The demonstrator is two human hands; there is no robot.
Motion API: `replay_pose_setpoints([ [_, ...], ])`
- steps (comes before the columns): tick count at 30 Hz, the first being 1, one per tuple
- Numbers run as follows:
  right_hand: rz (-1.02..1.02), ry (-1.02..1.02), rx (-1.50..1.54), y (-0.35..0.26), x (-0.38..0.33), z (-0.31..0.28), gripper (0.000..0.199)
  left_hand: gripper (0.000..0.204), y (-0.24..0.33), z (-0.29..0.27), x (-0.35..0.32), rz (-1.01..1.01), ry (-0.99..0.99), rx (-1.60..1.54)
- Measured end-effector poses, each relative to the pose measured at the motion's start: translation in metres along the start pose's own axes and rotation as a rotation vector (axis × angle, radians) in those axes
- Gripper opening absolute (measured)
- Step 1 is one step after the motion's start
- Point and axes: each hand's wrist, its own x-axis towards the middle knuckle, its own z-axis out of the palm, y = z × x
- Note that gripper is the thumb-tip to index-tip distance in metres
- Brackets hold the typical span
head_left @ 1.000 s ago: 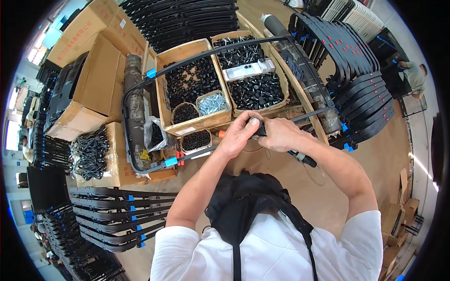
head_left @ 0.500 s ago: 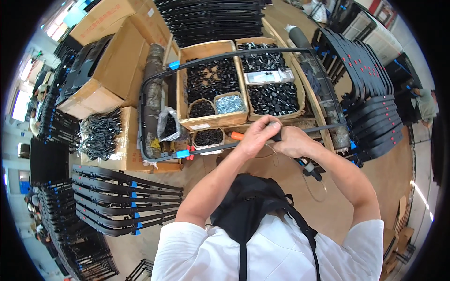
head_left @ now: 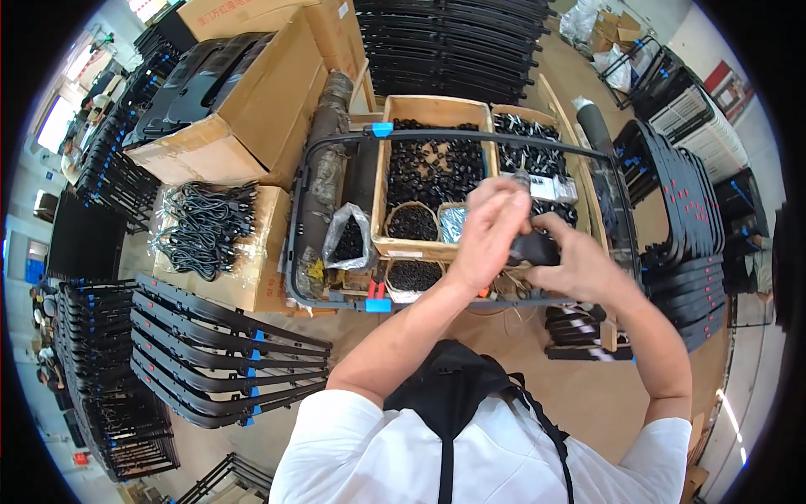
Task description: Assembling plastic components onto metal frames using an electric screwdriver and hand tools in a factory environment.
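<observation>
Just right of the left hand (head_left: 491, 231), whose fingers are bunched, any contents hidden, a rounded black object (head_left: 536, 249) is gripped between thumb and fingers of the nearer right hand (head_left: 585, 262); its long axis cannot be told.

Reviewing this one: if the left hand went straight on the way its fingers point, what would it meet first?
Probably the black studded parts, just ahead of the black frame's far rail. Depth is unclear, so the left hand might pass above them.
</observation>
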Motion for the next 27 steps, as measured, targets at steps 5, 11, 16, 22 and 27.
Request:
replay_pose_setpoints([
  [5,-0.175,0.017,-0.371,0.006,0.102,0.103,0.078,0.061,-0.096,-0.097,-0.009,-0.877,0.228,-0.062],
  [11,-0.358,-0.023,-0.317,-0.013,0.231,0.214,0.082,0.072,-0.166,-0.214,0.008,-0.846,0.28,0.644],
  [16,-0.284,-0.036,-0.302,-0.024,0.301,0.252,0.081,0.073,-0.213,-0.271,0.036,-0.835,0.294,0.731],
  [22,-0.248,-0.066,-0.292,-0.022,0.329,0.245,0.077,0.074,-0.235,-0.277,0.056,-0.876,0.271,0.753],
  [27,-0.254,-0.066,-0.273,-0.013,0.334,0.243,0.074,0.075,-0.233,-0.272,0.064,-0.886,0.266,0.762],
])
